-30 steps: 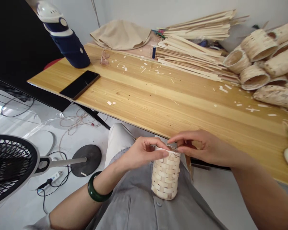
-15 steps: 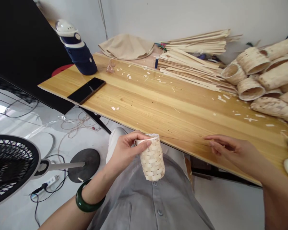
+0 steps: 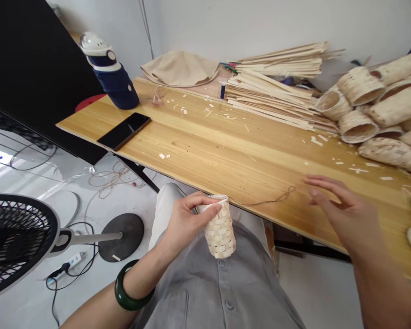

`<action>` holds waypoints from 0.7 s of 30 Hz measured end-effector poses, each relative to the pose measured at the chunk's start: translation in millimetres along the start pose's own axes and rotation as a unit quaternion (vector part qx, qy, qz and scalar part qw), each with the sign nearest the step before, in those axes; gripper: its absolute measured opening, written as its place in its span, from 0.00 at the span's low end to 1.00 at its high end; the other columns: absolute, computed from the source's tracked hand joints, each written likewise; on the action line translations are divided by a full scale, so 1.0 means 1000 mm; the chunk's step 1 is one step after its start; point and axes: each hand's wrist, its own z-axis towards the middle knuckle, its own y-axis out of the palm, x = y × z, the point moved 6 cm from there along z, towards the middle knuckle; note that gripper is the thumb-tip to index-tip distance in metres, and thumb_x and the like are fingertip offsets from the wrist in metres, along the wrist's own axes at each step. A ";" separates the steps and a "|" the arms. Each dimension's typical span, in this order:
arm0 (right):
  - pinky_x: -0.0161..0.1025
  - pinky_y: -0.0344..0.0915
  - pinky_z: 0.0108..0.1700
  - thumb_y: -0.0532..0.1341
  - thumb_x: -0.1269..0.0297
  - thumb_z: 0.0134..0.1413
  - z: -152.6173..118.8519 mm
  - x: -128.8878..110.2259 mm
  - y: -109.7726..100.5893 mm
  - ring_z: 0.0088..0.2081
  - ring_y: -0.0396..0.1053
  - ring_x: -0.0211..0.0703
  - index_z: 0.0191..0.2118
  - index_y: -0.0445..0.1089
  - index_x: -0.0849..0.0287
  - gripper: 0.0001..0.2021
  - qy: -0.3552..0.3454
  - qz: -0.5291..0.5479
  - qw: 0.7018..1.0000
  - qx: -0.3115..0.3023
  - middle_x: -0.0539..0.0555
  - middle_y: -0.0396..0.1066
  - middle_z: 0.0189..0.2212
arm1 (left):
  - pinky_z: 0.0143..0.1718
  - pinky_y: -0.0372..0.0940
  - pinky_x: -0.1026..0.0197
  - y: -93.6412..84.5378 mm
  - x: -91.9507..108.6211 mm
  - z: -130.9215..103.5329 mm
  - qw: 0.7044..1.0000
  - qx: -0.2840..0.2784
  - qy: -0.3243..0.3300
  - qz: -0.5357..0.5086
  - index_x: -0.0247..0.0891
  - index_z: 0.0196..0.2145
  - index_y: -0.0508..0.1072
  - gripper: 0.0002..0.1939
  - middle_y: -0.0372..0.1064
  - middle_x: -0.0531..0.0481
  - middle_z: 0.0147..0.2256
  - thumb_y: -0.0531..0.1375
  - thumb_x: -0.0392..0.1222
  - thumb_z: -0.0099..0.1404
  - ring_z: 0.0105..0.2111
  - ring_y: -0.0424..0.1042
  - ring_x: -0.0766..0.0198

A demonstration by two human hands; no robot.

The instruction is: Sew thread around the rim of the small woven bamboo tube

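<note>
At the table [image 3: 205, 146], left hand [image 3: 186, 217] grips a woven basket [image 3: 221, 235], contents unclear; right hand [image 3: 351, 212] unclenched.

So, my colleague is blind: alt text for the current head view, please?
The left hand pinches a woven basket at its top, while the open right hand hovers over a wooden table near a thin dark thread. Pale strips and more baskets are piled behind.

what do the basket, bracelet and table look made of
Basket: probably thin wood or bamboo strips, pale, matte, visibly woven over and under.
Bracelet: perhaps stone or glass, dark green with glossy highlights.
Table: wood or wood-look board, faintly shiny, showing grain.
</note>
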 end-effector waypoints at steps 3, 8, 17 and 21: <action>0.53 0.68 0.51 0.61 0.63 0.62 -0.015 -0.047 0.015 0.48 0.71 0.53 0.42 0.75 0.54 0.06 -0.190 -0.085 0.976 0.060 0.57 0.75 0.43 | 0.35 0.65 0.62 0.006 0.001 -0.002 1.000 -0.014 -0.005 0.005 0.38 0.28 0.82 0.08 0.75 0.49 0.31 0.68 0.45 0.58 0.33 0.72 0.62; 0.47 0.70 0.46 0.64 0.75 0.58 -0.051 -0.103 0.075 0.42 0.70 0.49 0.44 0.74 0.56 0.10 -0.406 -0.096 0.908 -0.038 0.56 0.76 0.37 | 0.37 0.65 0.61 0.011 0.000 -0.004 0.999 -0.035 -0.013 0.006 0.37 0.29 0.82 0.08 0.75 0.48 0.30 0.68 0.45 0.58 0.34 0.72 0.61; 0.45 0.74 0.44 0.62 0.77 0.57 -0.070 -0.120 0.084 0.42 0.72 0.48 0.44 0.72 0.57 0.12 -0.476 -0.052 0.878 -0.018 0.54 0.76 0.36 | 0.37 0.63 0.61 0.018 -0.002 -0.009 0.998 -0.055 -0.032 -0.004 0.37 0.29 0.83 0.08 0.73 0.48 0.29 0.68 0.45 0.58 0.34 0.72 0.61; 0.47 0.75 0.44 0.59 0.76 0.59 -0.070 -0.117 0.053 0.50 0.71 0.51 0.43 0.71 0.53 0.11 -0.342 0.130 0.930 -0.037 0.55 0.72 0.43 | 0.35 0.62 0.61 0.014 -0.001 -0.008 0.999 -0.029 -0.038 0.006 0.37 0.29 0.82 0.08 0.72 0.48 0.29 0.67 0.45 0.58 0.33 0.71 0.61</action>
